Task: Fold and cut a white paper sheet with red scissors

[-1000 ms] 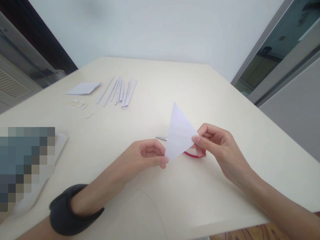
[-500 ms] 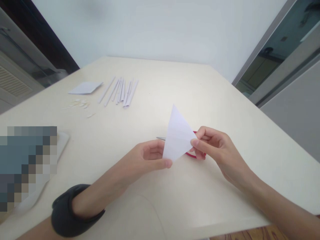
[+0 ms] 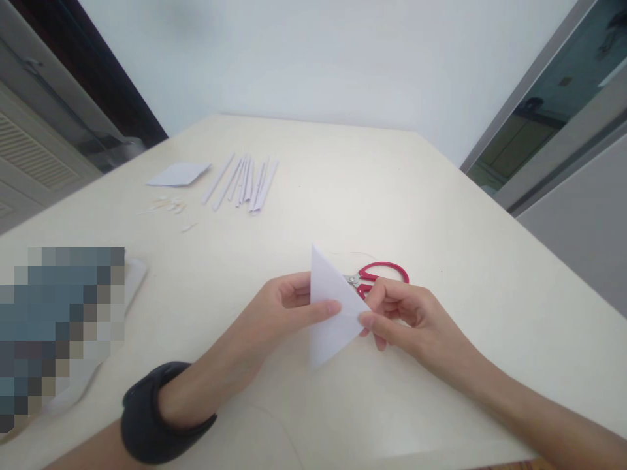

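Note:
A white sheet of paper folded into a triangle (image 3: 326, 336) is held up between my two hands above the table. My left hand (image 3: 289, 303) pinches it at the left side, thumb lying across the front and fingers behind. With thumb and forefinger, my right hand (image 3: 399, 313) grips the triangle's right corner. Just behind my right hand lie red-handled scissors (image 3: 386, 266) on the table; their blades are partly hidden by the paper. A dark band (image 3: 151, 418) wraps my left wrist.
On the pale table (image 3: 353, 176), several rolled paper tubes (image 3: 245, 183) lie at the back left. Beside them are a folded white paper (image 3: 179, 173) and small pale scraps (image 3: 169, 203). A blurred-out item (image 3: 59, 313) rests at the left edge. A white wall (image 3: 313, 59) stands behind.
The paper triangle has turned and moved lower and left. My left thumb has shifted from its bottom corner onto its face. My right hand has come down, showing more of the scissors.

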